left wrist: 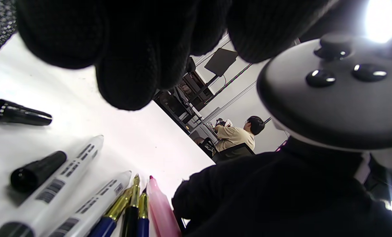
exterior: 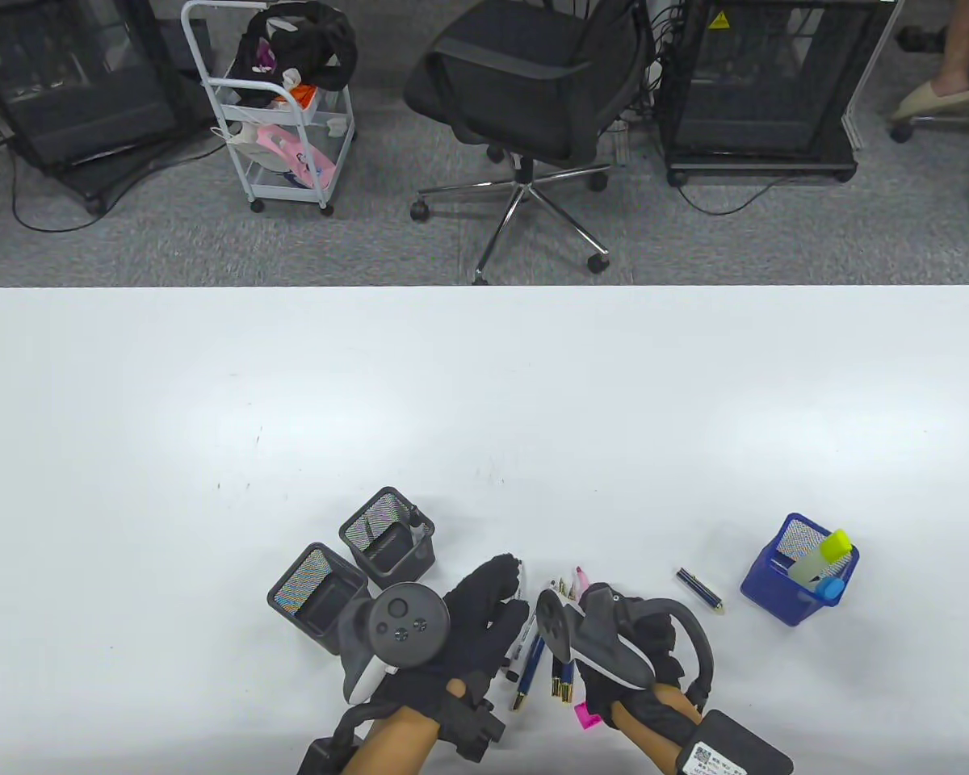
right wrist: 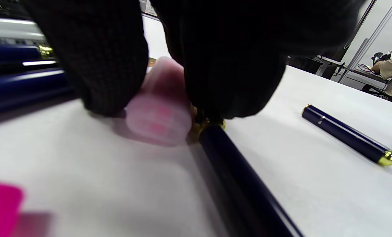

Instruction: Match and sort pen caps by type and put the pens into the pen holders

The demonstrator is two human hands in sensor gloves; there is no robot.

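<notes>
The white table (exterior: 210, 404) is carrying two black mesh holders (exterior: 388, 537) left of the hands and a blue holder (exterior: 763, 593) well to the right. The left hand (exterior: 484, 613) is hovering over the loose pens (left wrist: 84, 184) with fingers extended, gripping nothing. The right hand (exterior: 630, 638) is pinching a dark blue pen (right wrist: 245, 184) against the tabletop beside a pink highlighter (right wrist: 159, 112). A navy cap (exterior: 699, 590) is lying apart, toward the blue holder.

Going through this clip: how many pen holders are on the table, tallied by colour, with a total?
black pen holders: 2, one nearer the hands and one behind it
blue pen holder: 1
Total: 3
</notes>
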